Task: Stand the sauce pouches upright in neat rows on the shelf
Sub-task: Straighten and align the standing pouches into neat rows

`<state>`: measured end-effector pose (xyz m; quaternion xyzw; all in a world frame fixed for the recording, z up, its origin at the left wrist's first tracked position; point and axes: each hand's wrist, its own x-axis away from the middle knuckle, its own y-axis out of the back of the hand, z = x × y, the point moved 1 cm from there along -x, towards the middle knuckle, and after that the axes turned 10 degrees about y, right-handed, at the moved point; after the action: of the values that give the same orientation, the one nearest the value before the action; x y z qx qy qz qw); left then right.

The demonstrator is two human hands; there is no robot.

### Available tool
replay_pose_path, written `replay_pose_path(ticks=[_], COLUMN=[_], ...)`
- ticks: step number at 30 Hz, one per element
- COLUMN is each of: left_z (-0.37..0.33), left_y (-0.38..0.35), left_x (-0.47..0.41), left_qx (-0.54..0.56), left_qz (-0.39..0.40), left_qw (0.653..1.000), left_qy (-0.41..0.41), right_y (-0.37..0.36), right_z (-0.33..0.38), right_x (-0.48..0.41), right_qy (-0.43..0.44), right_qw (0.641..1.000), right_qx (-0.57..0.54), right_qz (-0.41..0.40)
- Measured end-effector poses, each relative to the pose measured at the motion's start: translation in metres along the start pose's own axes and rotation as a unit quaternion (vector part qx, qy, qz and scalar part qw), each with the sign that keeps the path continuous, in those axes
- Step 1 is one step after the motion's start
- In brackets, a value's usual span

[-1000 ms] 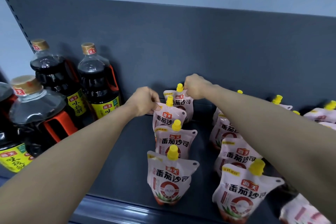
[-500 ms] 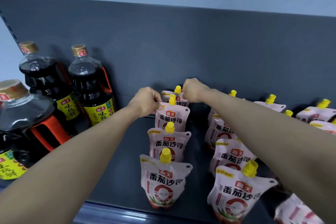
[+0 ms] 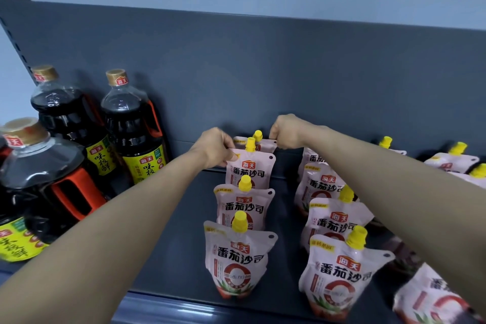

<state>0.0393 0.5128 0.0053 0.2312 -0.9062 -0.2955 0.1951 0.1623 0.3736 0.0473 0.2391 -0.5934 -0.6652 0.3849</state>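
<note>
Rearmost pouch (image 3: 265,144) at back of left row, touching shelf back panel (image 3: 263,73); glossy pink film, yellow screw cap, top corners pinched. Left hand (image 3: 214,147) grip closed on left corner; right hand (image 3: 286,131) grip closed on right corner. Three pouches (image 3: 243,208) upright in file ahead, nearly touching. Second row (image 3: 334,221) to right, bare dark aisle between rows. Further pouches (image 3: 452,160) tilted far right. Dark-sauce bottles (image 3: 131,134), rigid clear plastic, left; open matte shelf floor (image 3: 168,231) between. Front lip (image 3: 168,305) smooth.

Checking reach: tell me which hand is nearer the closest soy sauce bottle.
Left. The left hand is just right of the soy sauce bottle; the right hand is farther right, past the rear pouch.
</note>
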Motion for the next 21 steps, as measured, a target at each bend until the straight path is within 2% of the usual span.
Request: replay_pose_path(ticks=[9,21], left_z=[-0.001,-0.006], left_y=[-0.003,-0.009], left_x=[0.001,0.009], left_qx=[-0.002,0.018], left_qz=[0.01,0.008], left_qw=[1.0,1.0], left_qy=[0.001,-0.004], right_y=[0.014,0.015], right_z=[0.001,0.01], right_x=[0.021,0.039], right_qy=[-0.001,0.002], right_qw=[0.997,0.993], right_qx=[0.002,-0.008], right_qz=[-0.08,-0.115])
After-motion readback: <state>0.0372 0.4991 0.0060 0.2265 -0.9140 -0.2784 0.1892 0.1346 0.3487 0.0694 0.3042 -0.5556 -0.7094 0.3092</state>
